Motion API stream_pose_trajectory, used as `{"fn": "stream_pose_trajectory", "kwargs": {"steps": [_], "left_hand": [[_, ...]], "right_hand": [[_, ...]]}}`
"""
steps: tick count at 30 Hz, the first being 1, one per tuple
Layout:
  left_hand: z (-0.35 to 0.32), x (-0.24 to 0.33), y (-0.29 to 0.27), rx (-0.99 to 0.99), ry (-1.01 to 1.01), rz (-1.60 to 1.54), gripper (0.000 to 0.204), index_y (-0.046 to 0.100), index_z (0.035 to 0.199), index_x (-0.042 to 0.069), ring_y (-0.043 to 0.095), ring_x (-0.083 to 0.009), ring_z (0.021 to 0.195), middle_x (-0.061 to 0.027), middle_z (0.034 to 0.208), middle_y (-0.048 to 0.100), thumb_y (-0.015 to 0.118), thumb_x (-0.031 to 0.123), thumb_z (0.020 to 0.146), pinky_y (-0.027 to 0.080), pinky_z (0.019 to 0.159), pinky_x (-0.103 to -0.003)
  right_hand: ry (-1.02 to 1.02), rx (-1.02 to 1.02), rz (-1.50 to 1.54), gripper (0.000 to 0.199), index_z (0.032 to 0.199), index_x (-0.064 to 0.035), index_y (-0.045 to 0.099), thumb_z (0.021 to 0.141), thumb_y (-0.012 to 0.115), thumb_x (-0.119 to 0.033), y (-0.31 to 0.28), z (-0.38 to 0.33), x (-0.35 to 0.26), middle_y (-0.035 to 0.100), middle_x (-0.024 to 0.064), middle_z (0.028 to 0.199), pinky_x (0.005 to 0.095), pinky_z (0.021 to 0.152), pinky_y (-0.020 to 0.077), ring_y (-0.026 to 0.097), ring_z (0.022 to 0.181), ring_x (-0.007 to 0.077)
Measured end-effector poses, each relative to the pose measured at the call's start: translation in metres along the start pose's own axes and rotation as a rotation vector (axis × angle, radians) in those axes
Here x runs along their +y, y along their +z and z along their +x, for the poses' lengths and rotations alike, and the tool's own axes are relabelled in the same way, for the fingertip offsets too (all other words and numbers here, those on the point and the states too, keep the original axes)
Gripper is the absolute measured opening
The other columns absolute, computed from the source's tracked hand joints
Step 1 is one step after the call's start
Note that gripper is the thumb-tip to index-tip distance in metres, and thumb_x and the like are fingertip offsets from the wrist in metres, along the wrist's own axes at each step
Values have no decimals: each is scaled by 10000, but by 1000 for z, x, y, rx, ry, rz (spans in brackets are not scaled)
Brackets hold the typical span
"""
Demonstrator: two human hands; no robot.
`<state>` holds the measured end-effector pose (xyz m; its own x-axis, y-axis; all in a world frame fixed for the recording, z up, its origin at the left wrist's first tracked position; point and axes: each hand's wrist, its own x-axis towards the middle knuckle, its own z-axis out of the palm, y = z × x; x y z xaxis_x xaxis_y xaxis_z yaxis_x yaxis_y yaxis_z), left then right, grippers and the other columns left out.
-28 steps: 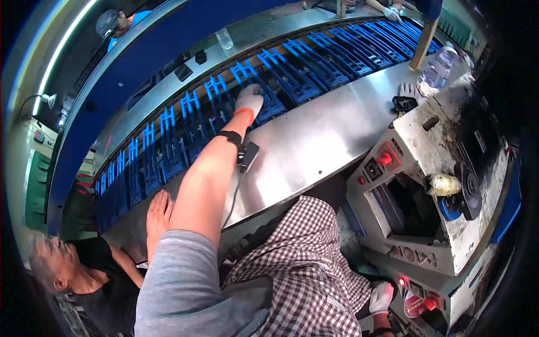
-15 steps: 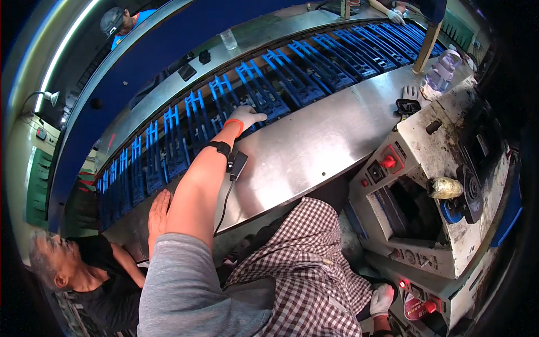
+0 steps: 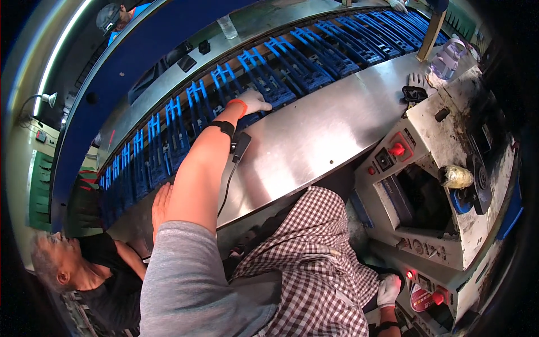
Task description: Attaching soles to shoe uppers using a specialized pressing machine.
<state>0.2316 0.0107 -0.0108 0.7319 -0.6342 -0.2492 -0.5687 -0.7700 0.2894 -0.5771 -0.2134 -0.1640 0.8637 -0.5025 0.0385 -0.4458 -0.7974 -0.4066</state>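
My left hand [image 3: 255, 103], in a white glove with an orange band at the wrist, is at the near ends of a long row of blue metal frames [image 3: 314, 76]. Its fingers curl down over one frame's end, and their tips are hidden. A black strap with a small black device [image 3: 240, 147] on a cable sits on that forearm. Low on the right, my gloved right hand [image 3: 388, 289] hangs beside the checked apron [image 3: 314, 247]. Its fingers are loosely apart and hold nothing visible. Close to it is a machine panel with a red knob [image 3: 438, 297].
A steel ledge [image 3: 314, 140] runs along the row. On the right stands a worn white machine [image 3: 443, 129] bearing a tape roll [image 3: 456, 177]. A purple bottle [image 3: 446, 59] and gloves [image 3: 415, 87] lie behind it. One person [image 3: 84, 269] sits close on my left, a hand on the ledge.
The view has shifted slightly, so the scene sits a little higher and further right. My left hand stays at the blue frames, and my right hand keeps its place by the lower panel.
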Motion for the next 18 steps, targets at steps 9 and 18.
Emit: {"fn": "stream_pose_trajectory", "kwargs": {"steps": [9, 18], "left_hand": [[-32, -35, -47, -361, -214, 109, 423, 785, 954, 35, 621, -176, 689, -46, 800, 696, 883, 401, 766, 498, 609, -359], [-49, -63, -21, -337, -121, 467, 403, 794, 947, 50, 719, -276, 848, -116, 922, 779, 915, 367, 729, 555, 739, -430]], "right_hand": [[7, 57, 39, 203, 714, 1, 480, 822, 579, -139, 4, -3, -1, 529, 217, 800, 514, 718, 395, 517, 814, 448], [15, 13, 29, 181, 718, -2, 476, 802, 597, -106, 3, -3, -1, 522, 224, 808, 515, 729, 396, 510, 816, 458]]}}
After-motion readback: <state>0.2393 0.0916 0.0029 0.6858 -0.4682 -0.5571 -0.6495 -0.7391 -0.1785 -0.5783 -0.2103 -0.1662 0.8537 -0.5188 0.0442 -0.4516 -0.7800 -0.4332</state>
